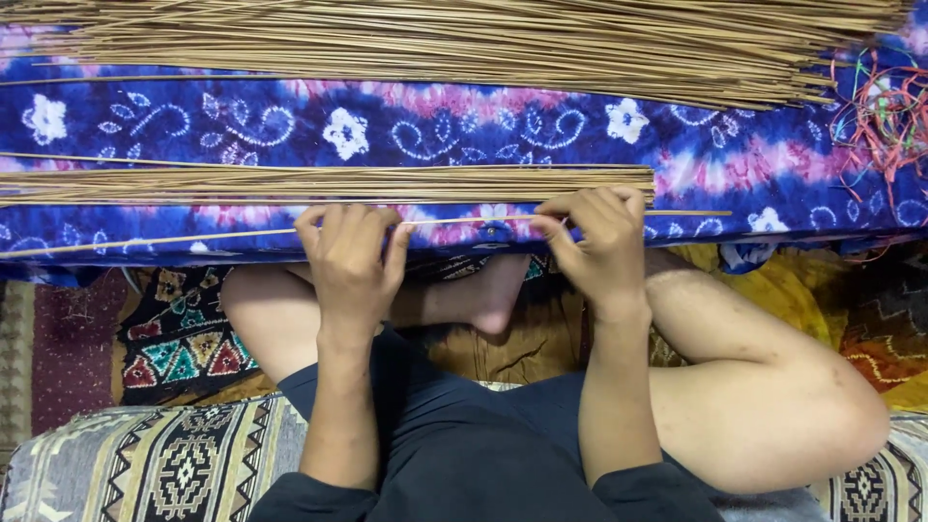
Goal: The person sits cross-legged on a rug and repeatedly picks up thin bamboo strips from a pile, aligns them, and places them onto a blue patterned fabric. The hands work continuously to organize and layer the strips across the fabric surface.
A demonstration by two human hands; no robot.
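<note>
- My left hand [350,259], at centre frame, curls over the near edge of the worktop [541,145], fingers pinching a thin stick [464,221].
- My right hand [599,244], just right of centre, pinches the same stick further along, fingertips bent onto it.
- The stick lies left to right along the near edge of the worktop, its ends running out past both hands.
- Just above my hands lies a flat bundle [319,184] of like sticks, reaching to the left edge of the frame.
- A far bigger heap [464,43] of sticks fills the top of the frame.
- A blue and pink patterned cloth [406,126] covers the worktop.
- At upper right sits a tangle of coloured strings [884,111].
- My bare legs [764,387] are folded below, on a patterned cushion [164,464].
</note>
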